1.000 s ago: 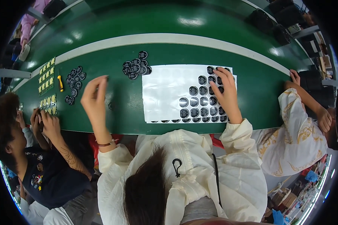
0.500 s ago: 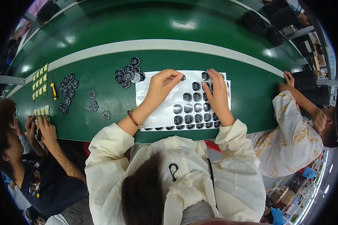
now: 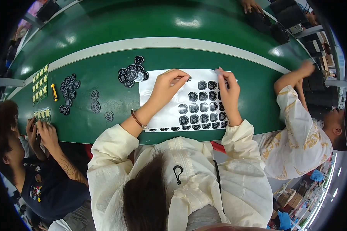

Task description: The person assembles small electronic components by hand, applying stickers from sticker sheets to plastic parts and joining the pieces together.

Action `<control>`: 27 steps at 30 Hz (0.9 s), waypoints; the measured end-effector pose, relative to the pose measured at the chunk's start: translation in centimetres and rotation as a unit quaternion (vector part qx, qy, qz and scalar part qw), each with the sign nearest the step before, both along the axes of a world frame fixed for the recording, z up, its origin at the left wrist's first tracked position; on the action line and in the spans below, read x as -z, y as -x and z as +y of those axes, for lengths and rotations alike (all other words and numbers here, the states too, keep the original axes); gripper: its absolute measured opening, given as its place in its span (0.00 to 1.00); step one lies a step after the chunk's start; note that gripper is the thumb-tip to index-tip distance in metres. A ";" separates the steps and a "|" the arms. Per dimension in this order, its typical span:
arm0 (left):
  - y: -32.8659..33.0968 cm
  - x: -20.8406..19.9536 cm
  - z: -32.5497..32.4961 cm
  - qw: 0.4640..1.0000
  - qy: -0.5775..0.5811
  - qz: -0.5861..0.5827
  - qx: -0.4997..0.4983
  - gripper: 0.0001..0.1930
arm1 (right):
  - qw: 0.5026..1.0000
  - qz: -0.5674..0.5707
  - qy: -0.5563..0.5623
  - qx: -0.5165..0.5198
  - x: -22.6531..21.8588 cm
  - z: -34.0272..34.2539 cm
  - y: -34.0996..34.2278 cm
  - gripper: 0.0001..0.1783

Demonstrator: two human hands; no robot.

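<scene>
A white sheet [image 3: 162, 109] lies on the green table, with rows of round black stickers [image 3: 203, 107] on its right part and along its near edge. My left hand [image 3: 169, 84] is over the sheet's far half, thumb and forefinger pinched on a small dark sticker [image 3: 189, 78] seen nearly edge-on. My right hand [image 3: 230, 90] is at the sheet's far right corner, its thumb and fingertips drawn together. Only a dark edge shows at those fingertips, seemingly a sticker. Its palm covers part of the rightmost column.
Left of the sheet is a heap of round black discs [image 3: 131, 72]; several more [image 3: 69, 89] lie farther left. Beyond them are a yellow screwdriver [image 3: 54, 92] and a green circuit panel [image 3: 40, 85]. Co-workers sit on both sides, the left one's hand [image 3: 47, 133] on another panel.
A sticker at the sheet's far right is gone from its place. My right hand has shifted right and its fingers have closed. The sheet slid slightly away. The right co-worker's arm rose.
</scene>
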State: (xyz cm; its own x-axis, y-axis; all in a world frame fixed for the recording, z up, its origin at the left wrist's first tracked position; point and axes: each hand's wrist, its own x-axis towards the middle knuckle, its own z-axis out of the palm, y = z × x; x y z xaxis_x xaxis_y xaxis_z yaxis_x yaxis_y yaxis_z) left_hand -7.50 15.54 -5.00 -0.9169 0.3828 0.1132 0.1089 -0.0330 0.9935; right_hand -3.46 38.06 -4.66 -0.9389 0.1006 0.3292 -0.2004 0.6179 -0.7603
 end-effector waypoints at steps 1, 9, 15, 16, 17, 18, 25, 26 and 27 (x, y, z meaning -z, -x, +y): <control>0.0 -0.1 0.0 1.000 0.000 0.000 0.000 0.05 | 0.996 -0.023 0.089 0.020 0.3 0.7 0.2 0.10; -0.7 -1.6 0.1 0.976 0.113 0.184 0.014 0.09 | 0.990 0.089 0.111 -0.004 -3.9 -2.4 0.8 0.07; -0.7 -2.0 -0.4 0.925 0.203 0.321 -0.019 0.11 | 0.979 0.090 -0.095 -0.157 -6.4 -5.5 0.9 0.12; -0.6 -1.9 -0.6 0.922 0.213 0.323 -0.033 0.11 | 0.979 0.090 -0.094 -0.159 -6.7 -5.8 1.0 0.12; -0.5 -2.0 -0.7 0.922 0.213 0.322 -0.035 0.11 | 0.985 0.071 -0.038 -0.155 -7.1 -6.1 1.1 0.11; -0.3 -2.3 -0.9 0.917 0.213 0.334 -0.044 0.10 | 0.987 0.052 0.018 -0.151 -7.5 -6.3 1.2 0.11; -0.1 -2.9 -1.3 0.887 0.216 0.408 -0.031 0.08 | 0.980 -0.001 0.096 -0.173 -5.4 -4.8 2.7 0.13; -0.2 -3.0 -1.2 0.897 0.214 0.387 -0.030 0.08 | 0.972 -0.006 0.131 -0.193 -5.0 -4.7 2.7 0.14; -0.3 -3.2 -1.2 0.906 0.213 0.365 -0.031 0.08 | 0.962 -0.012 0.166 -0.216 -4.9 -4.7 2.7 0.15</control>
State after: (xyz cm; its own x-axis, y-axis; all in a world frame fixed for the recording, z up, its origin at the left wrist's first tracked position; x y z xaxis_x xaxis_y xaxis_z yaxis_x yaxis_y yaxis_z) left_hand -7.17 14.34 -1.84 -0.6785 0.4846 0.5521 0.7304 0.3645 0.5777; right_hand -6.21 33.37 0.20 -0.9236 -0.2048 0.3240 -0.3638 0.2027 -0.9092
